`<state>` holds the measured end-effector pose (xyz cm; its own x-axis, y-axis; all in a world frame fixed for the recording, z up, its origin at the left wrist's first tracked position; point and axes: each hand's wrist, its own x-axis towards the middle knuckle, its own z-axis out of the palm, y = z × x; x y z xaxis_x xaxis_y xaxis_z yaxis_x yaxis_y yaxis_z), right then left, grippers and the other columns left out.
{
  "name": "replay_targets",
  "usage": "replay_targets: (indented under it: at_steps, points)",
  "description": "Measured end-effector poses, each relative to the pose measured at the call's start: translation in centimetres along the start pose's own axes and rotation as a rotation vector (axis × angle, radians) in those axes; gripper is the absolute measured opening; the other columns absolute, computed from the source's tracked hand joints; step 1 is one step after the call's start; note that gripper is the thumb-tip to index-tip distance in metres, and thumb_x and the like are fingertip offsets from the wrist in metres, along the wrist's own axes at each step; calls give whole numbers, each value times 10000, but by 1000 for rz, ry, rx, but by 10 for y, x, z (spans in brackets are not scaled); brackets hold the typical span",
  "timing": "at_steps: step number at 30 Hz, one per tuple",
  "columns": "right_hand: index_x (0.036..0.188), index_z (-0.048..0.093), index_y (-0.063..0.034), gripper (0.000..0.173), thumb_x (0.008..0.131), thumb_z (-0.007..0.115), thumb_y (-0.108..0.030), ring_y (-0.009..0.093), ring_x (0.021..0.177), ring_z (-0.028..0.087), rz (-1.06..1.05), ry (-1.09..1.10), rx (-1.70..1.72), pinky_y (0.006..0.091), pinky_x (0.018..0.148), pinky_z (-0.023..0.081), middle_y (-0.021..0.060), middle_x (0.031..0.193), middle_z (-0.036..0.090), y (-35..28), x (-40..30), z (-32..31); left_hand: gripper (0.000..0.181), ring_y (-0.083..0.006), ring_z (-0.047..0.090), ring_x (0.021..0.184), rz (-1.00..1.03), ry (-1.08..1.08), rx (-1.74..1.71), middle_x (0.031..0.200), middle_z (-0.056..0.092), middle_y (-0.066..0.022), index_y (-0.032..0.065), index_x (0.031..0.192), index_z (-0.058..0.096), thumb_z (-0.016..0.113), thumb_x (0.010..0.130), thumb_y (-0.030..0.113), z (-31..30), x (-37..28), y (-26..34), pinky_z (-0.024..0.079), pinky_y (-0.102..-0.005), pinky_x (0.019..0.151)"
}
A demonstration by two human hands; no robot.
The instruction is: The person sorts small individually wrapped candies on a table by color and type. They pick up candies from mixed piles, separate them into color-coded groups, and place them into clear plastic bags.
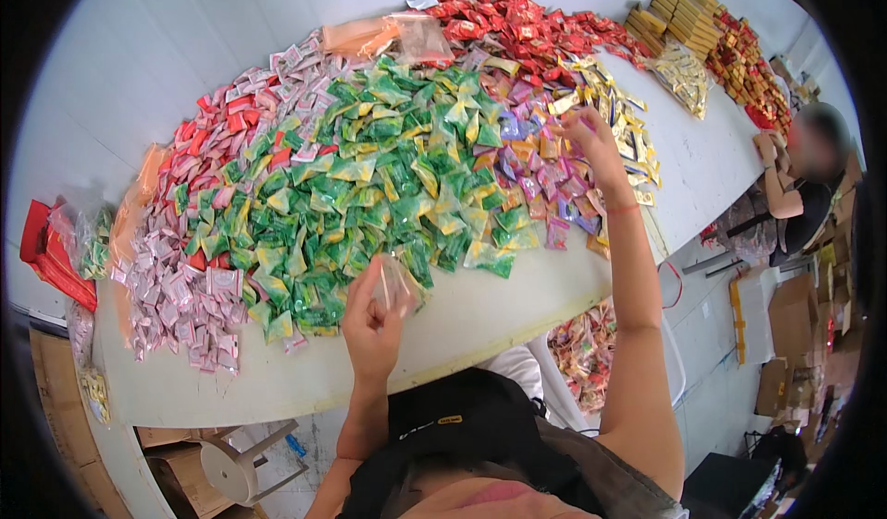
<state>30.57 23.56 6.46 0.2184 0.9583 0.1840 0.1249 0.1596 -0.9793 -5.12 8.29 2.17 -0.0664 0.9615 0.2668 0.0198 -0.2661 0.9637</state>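
Observation:
My left hand (372,318) holds a small clear plastic bag (398,289) at the front edge of a large heap of green-and-yellow wrapped packets (388,186). My right hand (590,141) is stretched over purple and orange small packets (533,173), near yellow stick-shaped packets (627,138). Its fingers are bent, and whether they grip a packet is hard to see. Pale pink packets (180,297) lie to the left, with red-and-pink packets (225,114) behind them. Red packets (527,27) form a pile at the back.
Orange plastic bags (360,36) lie at the back of the white table (478,318). Gold boxes (682,17) are stacked far right, near another person's hands (768,146). A container of mixed packets (585,353) stands below the table edge, and a stool (229,474) is underneath.

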Motion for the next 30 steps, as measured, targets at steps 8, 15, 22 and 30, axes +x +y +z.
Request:
replay_targets:
  at_steps: [8, 15, 22, 30]
  points:
    - [891, 688, -88, 192, 812, 539, -183, 333, 788, 656, -404, 249, -831, 431, 700, 522, 143, 755, 663, 26, 198, 85, 575, 4, 418, 588, -27, 31, 52, 1251, 484, -94, -5, 1302, 483, 550, 741, -109, -7, -1, 1, 343, -133, 505]
    - [911, 673, -30, 267, 726, 637, -220, 349, 891, 643, -140, 138, -1292, 430, 759, 526, 196, 985, 655, 35, 243, 97, 596, 0, 399, 592, -87, -1, 40, 1242, 475, -90, -11, 1309, 473, 534, 724, -109, -13, -3, 2, 351, -142, 535]
    - [739, 595, -76, 137, 809, 612, -193, 60, 561, 471, -24, -79, -162, 226, 500, 374, -27, 661, 566, 9, 200, 56, 616, -25, 459, 674, -149, -38, -14, 1259, 454, -94, -13, 1321, 458, 480, 712, -106, -12, -7, 8, 399, -156, 593]
    - [787, 587, -29, 167, 863, 500, -150, 65, 537, 476, -209, 237, 268, 205, 466, 361, 28, 677, 605, 1, 191, -6, 616, -62, 542, 780, -172, -37, -97, 1287, 431, -108, -25, 1323, 445, 447, 715, -121, -8, -7, 12, 444, -178, 655]
